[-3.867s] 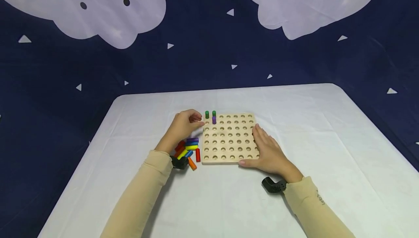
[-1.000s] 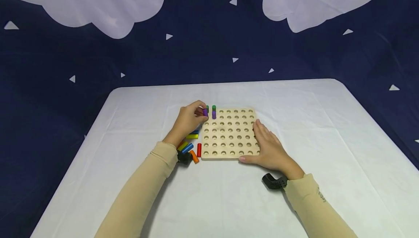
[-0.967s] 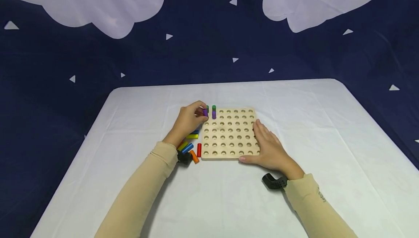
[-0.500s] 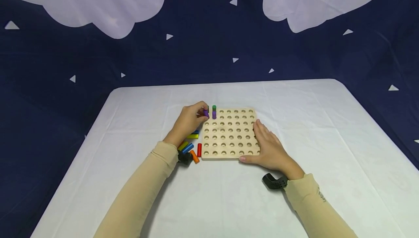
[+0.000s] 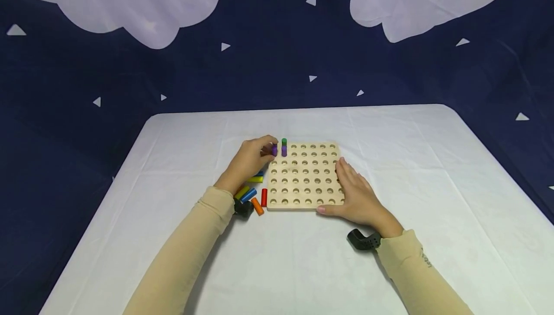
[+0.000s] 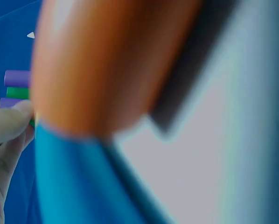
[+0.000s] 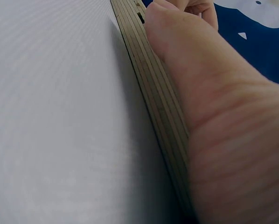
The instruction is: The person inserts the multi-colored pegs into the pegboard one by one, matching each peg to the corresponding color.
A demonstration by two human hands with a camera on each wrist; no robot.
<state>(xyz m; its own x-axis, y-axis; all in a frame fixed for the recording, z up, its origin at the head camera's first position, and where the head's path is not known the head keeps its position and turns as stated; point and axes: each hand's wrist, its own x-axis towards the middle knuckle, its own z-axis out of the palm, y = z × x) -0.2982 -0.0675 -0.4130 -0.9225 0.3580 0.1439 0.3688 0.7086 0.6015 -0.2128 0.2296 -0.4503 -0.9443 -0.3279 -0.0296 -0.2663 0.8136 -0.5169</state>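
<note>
My left hand (image 5: 248, 160) pinches a purple peg (image 5: 274, 150) upright at the far-left corner of a wooden peg board (image 5: 305, 176) with rows of round holes. Right beside that peg stand another purple peg (image 5: 283, 151) and, behind it, a green peg (image 5: 284, 142). The fingers hide the corner hole. In the left wrist view, my left fingers (image 6: 9, 123) show at the left edge, close to purple and green pegs (image 6: 18, 93). My right hand (image 5: 361, 197) rests at the board's near-right corner, fingers straight along the right side and thumb (image 7: 177, 42) along the front edge.
Loose pegs lie left of the board, partly under my left wrist: a red peg (image 5: 264, 197), an orange peg (image 5: 257, 206), a blue peg (image 5: 248, 195), a yellow peg (image 5: 255, 179) and others. White cloth covers the table (image 5: 294, 262). A dark blue patterned backdrop (image 5: 268, 74) hangs behind.
Earlier my left hand was at the board's left edge with no peg visible in it; since then it has taken a purple peg, now straighter and slightly further right. My right hand stays put.
</note>
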